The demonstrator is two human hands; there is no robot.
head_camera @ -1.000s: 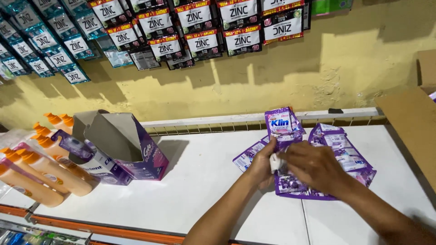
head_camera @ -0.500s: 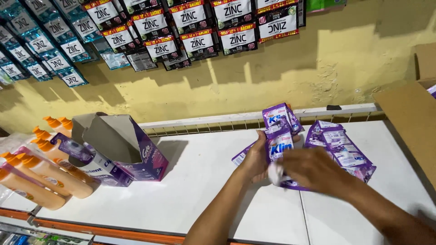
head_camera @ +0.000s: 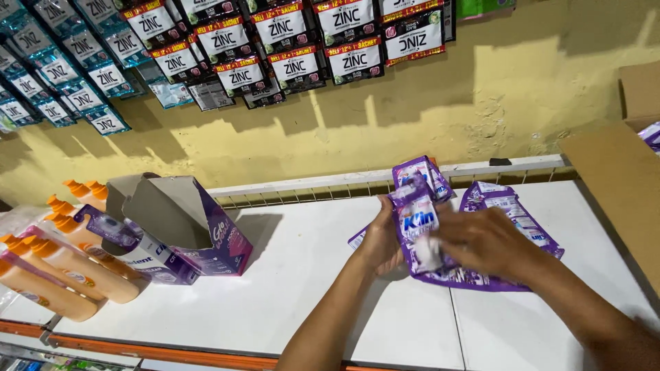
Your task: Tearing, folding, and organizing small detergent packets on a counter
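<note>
My left hand [head_camera: 380, 242] grips a bunch of purple sachets [head_camera: 416, 206] from the left, holding them upright above the white shelf [head_camera: 295, 288]. My right hand [head_camera: 481, 242] closes on the same bunch from the right, fingers blurred over the lower part. More purple sachets [head_camera: 512, 213] lie flat on the shelf just behind and right of my hands. The undersides of the held sachets are hidden by my fingers.
An open purple cardboard box [head_camera: 185, 227] lies on the shelf at left, beside several orange-capped bottles [head_camera: 62, 264]. Strips of hanging sachets [head_camera: 227, 48] cover the yellow wall. A brown cardboard box [head_camera: 619, 172] stands at right. A wire rail [head_camera: 295, 192] lines the shelf's back.
Both hands have lifted the bunch of purple sachets off the shelf and drawn it closer together and upright; the right hand has shifted over its front.
</note>
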